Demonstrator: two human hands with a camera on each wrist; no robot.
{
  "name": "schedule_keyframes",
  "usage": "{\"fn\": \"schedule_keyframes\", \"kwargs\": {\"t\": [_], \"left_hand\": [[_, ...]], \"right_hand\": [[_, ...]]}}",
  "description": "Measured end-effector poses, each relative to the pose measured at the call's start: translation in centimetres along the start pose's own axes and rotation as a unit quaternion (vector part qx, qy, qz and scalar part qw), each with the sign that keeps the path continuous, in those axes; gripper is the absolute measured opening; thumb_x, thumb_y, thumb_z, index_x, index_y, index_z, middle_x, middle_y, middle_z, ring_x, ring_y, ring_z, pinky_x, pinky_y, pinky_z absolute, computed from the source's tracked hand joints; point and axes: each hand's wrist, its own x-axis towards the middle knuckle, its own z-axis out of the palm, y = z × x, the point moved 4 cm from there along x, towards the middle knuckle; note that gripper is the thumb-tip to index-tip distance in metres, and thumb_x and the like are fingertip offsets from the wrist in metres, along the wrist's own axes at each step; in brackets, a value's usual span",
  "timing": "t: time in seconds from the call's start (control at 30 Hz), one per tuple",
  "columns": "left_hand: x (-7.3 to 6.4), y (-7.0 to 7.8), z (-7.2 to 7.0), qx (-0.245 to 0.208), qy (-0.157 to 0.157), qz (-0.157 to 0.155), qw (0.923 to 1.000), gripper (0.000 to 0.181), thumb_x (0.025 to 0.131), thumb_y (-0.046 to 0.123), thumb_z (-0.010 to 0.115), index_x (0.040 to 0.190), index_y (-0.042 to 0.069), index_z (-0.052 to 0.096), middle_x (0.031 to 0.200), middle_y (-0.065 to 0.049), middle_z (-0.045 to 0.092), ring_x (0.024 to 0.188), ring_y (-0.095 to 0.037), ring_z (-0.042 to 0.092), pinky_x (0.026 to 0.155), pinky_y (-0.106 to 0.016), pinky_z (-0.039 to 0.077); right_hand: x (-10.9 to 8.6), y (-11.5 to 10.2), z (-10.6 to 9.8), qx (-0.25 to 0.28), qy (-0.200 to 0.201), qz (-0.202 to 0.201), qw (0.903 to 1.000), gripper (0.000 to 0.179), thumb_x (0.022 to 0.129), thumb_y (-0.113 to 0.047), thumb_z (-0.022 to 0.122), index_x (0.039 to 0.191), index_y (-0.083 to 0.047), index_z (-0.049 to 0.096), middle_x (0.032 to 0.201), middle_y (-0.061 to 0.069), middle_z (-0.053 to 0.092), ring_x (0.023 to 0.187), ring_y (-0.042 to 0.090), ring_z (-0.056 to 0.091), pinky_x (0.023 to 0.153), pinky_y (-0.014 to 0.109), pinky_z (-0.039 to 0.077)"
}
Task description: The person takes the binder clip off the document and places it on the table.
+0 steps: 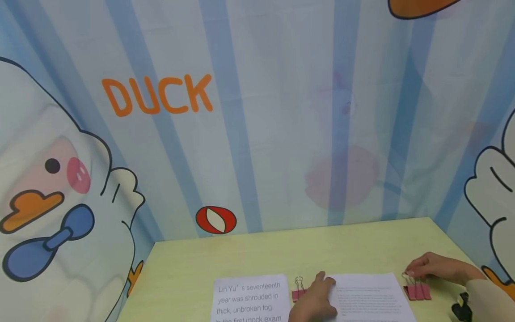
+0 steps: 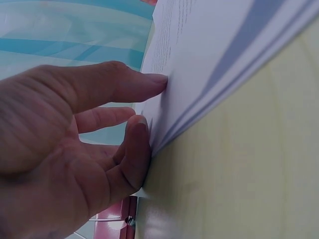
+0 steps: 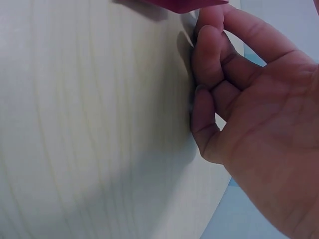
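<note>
My left hand (image 1: 314,299) is at the left edge of a stack of printed paper (image 1: 368,297). In the left wrist view its thumb (image 2: 144,85) lies on the top sheet, with curled fingers against the edge, where the sheets (image 2: 214,74) come together. My right hand (image 1: 436,267) is at the right, thumb and fingertips pinching a wire handle of a pink binder clip (image 1: 418,292) among a small row of such clips. In the right wrist view the fingers are curled close over the table, below a pink clip edge (image 3: 187,4).
Left of the stack lies a large-print sheet (image 1: 249,295). Another pink binder clip (image 1: 298,294) stands between the papers, partly behind my left hand. A small black object (image 1: 462,307) lies by the right sleeve. A duck-printed curtain (image 1: 281,112) rises behind the pale table (image 1: 193,259).
</note>
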Motion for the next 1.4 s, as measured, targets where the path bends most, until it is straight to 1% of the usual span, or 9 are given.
{"fn": "schedule_keyframes", "kwargs": {"t": [0.3,0.4,0.67,0.77,0.83,1.0,1.1,1.27,1.4], "left_hand": [[0.4,0.2,-0.3,0.003,0.003,0.007,1.0000,0.067,0.066,0.004,0.086,0.129,0.016,0.065,0.149,-0.007,0.046,0.126,-0.022,0.056,0.096,-0.032,0.049],[0.3,0.3,-0.1,0.002,0.002,0.004,1.0000,0.067,0.065,0.004,0.086,0.128,0.016,0.065,0.149,-0.006,0.046,0.124,-0.021,0.056,0.096,-0.032,0.049],[-0.2,0.6,0.2,-0.009,-0.001,-0.028,0.9996,0.065,0.065,0.003,0.086,0.125,0.017,0.067,0.147,-0.002,0.047,0.124,-0.019,0.056,0.096,-0.034,0.050],[-0.3,0.7,0.2,-0.009,0.002,-0.025,0.9996,0.064,0.065,0.002,0.085,0.125,0.017,0.067,0.149,0.000,0.047,0.128,-0.020,0.054,0.100,-0.034,0.048],[-0.4,0.8,0.0,-0.002,0.008,-0.014,0.9999,0.064,0.065,0.001,0.085,0.124,0.017,0.067,0.151,0.000,0.046,0.132,-0.020,0.052,0.103,-0.034,0.045],[-0.5,1.5,-0.1,0.042,0.016,0.022,0.9988,0.058,0.067,0.001,0.083,0.122,0.015,0.067,0.150,0.000,0.049,0.133,-0.019,0.051,0.104,-0.032,0.044],[-0.6,1.9,0.0,0.071,0.013,0.032,0.9969,0.054,0.071,0.007,0.083,0.121,0.014,0.067,0.147,-0.002,0.052,0.126,-0.017,0.056,0.099,-0.030,0.047],[-0.7,2.3,0.0,0.102,0.010,0.034,0.9942,0.052,0.075,0.019,0.084,0.124,0.013,0.068,0.141,-0.001,0.056,0.118,-0.014,0.060,0.095,-0.029,0.050],[-1.0,2.6,-0.4,0.110,0.002,0.028,0.9936,0.051,0.077,0.023,0.084,0.125,0.014,0.068,0.128,0.004,0.063,0.113,-0.010,0.061,0.094,-0.028,0.050]], "right_hand": [[-0.4,-0.3,-0.4,-0.060,0.051,0.023,0.9967,0.036,0.105,-0.021,0.052,0.117,0.009,0.069,0.097,0.006,0.064,0.080,0.014,0.053,0.071,0.030,0.042],[-0.5,0.0,-0.4,-0.060,0.057,0.021,0.9963,0.036,0.106,-0.020,0.052,0.116,0.009,0.070,0.092,0.005,0.062,0.078,0.014,0.052,0.069,0.030,0.041],[-0.9,0.6,-0.2,-0.052,0.069,0.023,0.9960,0.036,0.106,-0.021,0.051,0.112,0.008,0.071,0.089,0.005,0.062,0.077,0.015,0.053,0.067,0.030,0.040],[-1.0,0.6,-0.2,-0.049,0.084,0.029,0.9948,0.039,0.107,-0.024,0.048,0.100,0.009,0.067,0.088,0.004,0.060,0.078,0.015,0.053,0.069,0.031,0.040],[-1.1,0.6,-0.3,-0.039,0.103,0.037,0.9933,0.043,0.108,-0.027,0.045,0.100,0.011,0.063,0.090,0.004,0.058,0.079,0.015,0.052,0.069,0.031,0.040],[-1.4,0.8,-0.5,-0.007,0.184,0.089,0.9789,0.064,0.109,-0.040,0.039,0.127,0.019,0.055,0.102,0.004,0.063,0.086,0.015,0.056,0.073,0.030,0.046],[-1.5,0.8,-0.2,-0.005,0.222,0.118,0.9678,0.069,0.108,-0.046,0.039,0.131,0.017,0.055,0.104,0.003,0.066,0.090,0.016,0.059,0.075,0.031,0.047],[-1.6,0.5,0.3,-0.031,0.242,0.125,0.9617,0.071,0.107,-0.049,0.039,0.132,0.015,0.055,0.110,0.009,0.067,0.099,0.023,0.063,0.083,0.040,0.050],[-1.6,0.5,0.4,-0.058,0.250,0.129,0.9580,0.072,0.106,-0.052,0.039,0.132,0.014,0.056,0.115,0.015,0.068,0.105,0.030,0.065,0.089,0.050,0.050]]}}
